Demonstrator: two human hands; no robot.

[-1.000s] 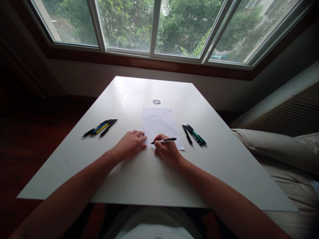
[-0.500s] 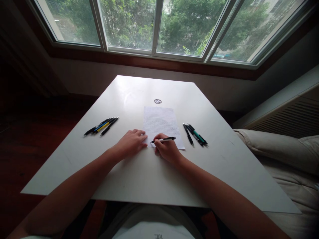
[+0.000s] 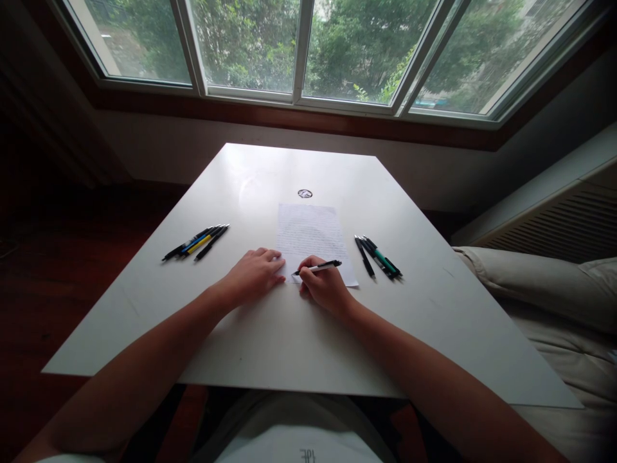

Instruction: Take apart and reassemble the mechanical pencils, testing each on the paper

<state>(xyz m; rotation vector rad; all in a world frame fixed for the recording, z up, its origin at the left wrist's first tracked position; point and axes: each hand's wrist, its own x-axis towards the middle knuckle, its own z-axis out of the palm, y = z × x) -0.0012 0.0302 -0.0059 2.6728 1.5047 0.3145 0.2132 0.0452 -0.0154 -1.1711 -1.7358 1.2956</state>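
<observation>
A sheet of paper (image 3: 308, 228) covered with lines of small writing lies on the white table in front of me. My right hand (image 3: 322, 283) is closed around a white pen with black ends (image 3: 322, 267), its tip at the lower left part of the sheet. Flat at the sheet's lower left edge rests my left hand (image 3: 255, 273), fingers stretched out and fingertips touching the paper. What the writing says is too small to read.
Several pens (image 3: 197, 242), one yellow and one blue among them, lie left of the sheet. More pens (image 3: 378, 257), one with green, lie to its right. A round black-and-white mark (image 3: 304, 193) sits beyond the paper on the table (image 3: 289, 341). A beige sofa (image 3: 535, 283) stands at right.
The pen in my right hand has moved very slightly to the right. My left hand stays in place, and the whole view has shifted a little.
</observation>
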